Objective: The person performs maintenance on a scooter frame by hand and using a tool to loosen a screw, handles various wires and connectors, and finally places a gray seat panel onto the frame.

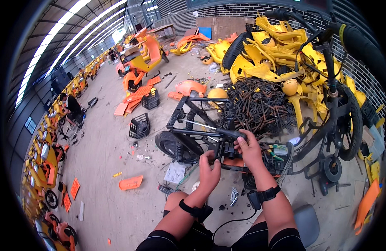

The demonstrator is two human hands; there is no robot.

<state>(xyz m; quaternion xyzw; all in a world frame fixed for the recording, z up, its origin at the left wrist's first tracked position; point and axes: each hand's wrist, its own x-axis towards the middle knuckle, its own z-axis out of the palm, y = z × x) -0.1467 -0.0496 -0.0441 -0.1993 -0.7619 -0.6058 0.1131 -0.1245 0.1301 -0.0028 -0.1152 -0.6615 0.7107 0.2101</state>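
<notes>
In front of me stands a stripped black scooter frame (173, 121) with its rear wheel (170, 144) at the left. My right hand (249, 152) is closed at the black handle end of a long screwdriver (231, 133), whose silver shank points left across the frame. My left hand (209, 170) is at the frame's near side, fingers curled with thumb and forefinger close together; what they hold, if anything, is hidden. Pliers with green handles (276, 155) lie on the frame to the right of my right hand.
Beyond the frame are a heap of rusty metal parts (260, 104) and a pile of yellow body panels (281, 54). Black baskets (139, 125) and orange panels (131, 183) lie on the floor. Parked scooters (46, 163) line the left, where another person (72, 108) sits. Silver bolts (234, 195) lie near my legs.
</notes>
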